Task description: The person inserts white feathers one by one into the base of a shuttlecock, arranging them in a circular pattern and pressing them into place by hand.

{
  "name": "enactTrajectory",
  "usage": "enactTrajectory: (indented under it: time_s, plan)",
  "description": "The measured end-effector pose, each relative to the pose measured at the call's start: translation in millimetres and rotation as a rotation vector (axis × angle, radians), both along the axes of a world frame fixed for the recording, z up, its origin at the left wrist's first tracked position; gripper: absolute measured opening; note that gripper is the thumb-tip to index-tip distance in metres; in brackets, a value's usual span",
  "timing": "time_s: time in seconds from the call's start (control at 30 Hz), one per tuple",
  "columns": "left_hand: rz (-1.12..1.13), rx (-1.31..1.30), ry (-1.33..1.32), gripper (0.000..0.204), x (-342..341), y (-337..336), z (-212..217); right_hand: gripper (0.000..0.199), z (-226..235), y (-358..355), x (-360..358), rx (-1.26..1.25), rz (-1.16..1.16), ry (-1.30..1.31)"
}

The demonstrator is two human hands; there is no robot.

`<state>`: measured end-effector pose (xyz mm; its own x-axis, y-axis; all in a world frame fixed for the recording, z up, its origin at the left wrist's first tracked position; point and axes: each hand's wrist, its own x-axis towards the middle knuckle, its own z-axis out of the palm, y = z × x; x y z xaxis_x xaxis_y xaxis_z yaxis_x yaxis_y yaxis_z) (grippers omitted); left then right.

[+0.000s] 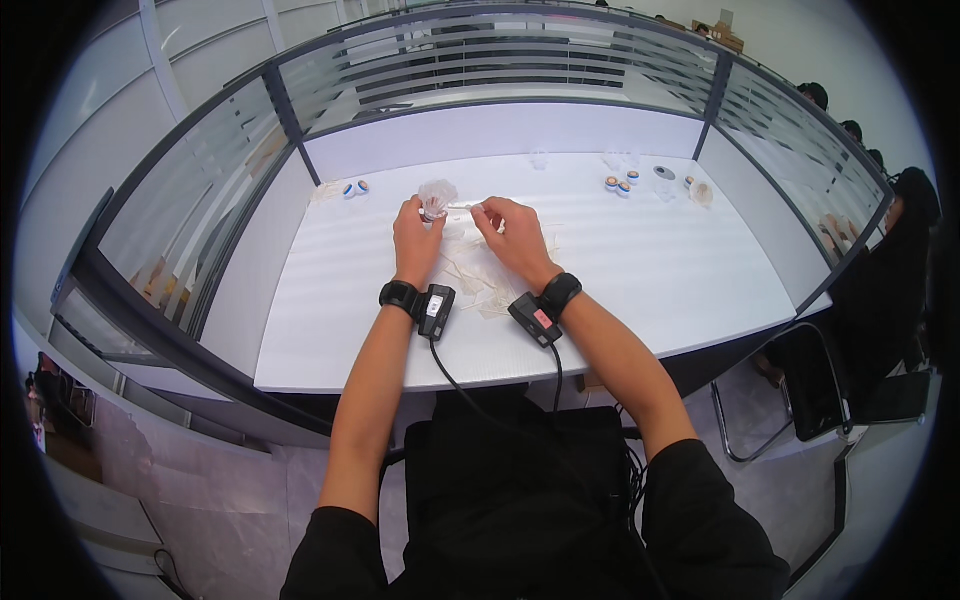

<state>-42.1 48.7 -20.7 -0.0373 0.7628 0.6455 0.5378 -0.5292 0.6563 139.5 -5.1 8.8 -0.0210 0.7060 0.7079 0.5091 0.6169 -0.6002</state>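
Left hand [417, 235] closed around small white feathered shuttlecock-like piece [436, 196], held just above white desk [640, 270]. Right hand [508, 232] pinching thin pale sliver [462, 207] at fingertips, tip touching the piece. Loose pale strips [478, 272] scattered beneath both wrists. Probably mid-fitting; next likely needs steady alignment, light pressure. Small blue-rimmed round caps [618, 184] well apart, far right.

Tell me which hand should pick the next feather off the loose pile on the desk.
Right, probably. The right hand lies directly over the loose feathers, holding only a thin feather, while the left hand grips the shuttlecock and would have to release it.
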Motion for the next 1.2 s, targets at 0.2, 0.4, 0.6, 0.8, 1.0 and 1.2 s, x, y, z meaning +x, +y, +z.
enactTrajectory:
  time_s: [0.2,0.4,0.6,0.8,1.0,1.2]
  plan:
    - [-0.040,0.021,-0.039,0.034,2.0,-0.9,2.6,0.029,1.8,-0.8,0.9,-0.011,-0.008,-0.054]
    - [-0.041,0.044,-0.034,0.036,-3.2,1.7,-0.7,0.028,3.7,-3.6,-2.4,-0.044,0.023,-0.097]
    - [-0.064,0.056,-0.031,0.039,2.8,-4.5,5.1,0.027,0.0,-2.9,0.8,-0.024,0.064,-0.102]
    - [-0.152,0.041,-0.066,0.034,8.6,-12.8,13.2,0.026,1.5,-4.4,1.3,-0.064,0.053,-0.172]
    - [-0.094,0.094,-0.023,0.036,6.4,-8.1,10.4,0.029,3.2,-5.2,0.5,-0.085,0.035,-0.141]
    - [-0.087,0.109,-0.026,0.035,3.0,-2.6,7.1,0.031,3.6,-5.4,-1.7,-0.132,0.087,-0.022]
